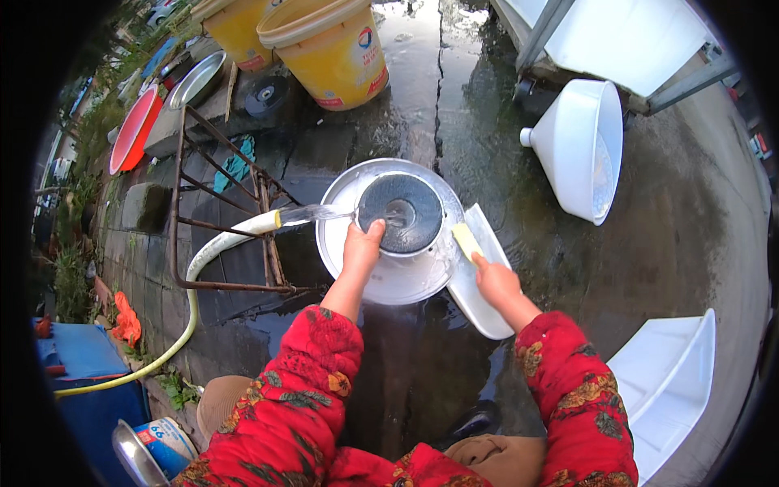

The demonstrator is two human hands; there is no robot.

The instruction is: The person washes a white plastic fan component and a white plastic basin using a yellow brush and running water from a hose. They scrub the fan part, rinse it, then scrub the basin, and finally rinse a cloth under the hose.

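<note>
My left hand is closed on the near rim of a round metal part with a dark, wet disc face, its thumb on top. The part sits in a wide, shallow metal basin. A pale hose pours water from the left onto the disc. My right hand grips a pale yellow block, which looks like a sponge, at the basin's right edge. Under that hand lies a long white plastic trough, leaning against the basin.
A rusty metal frame stands at the left beside the hose. Yellow buckets stand at the back, with a red basin farther left. A white funnel and a white plastic hopper lie to the right on wet paving.
</note>
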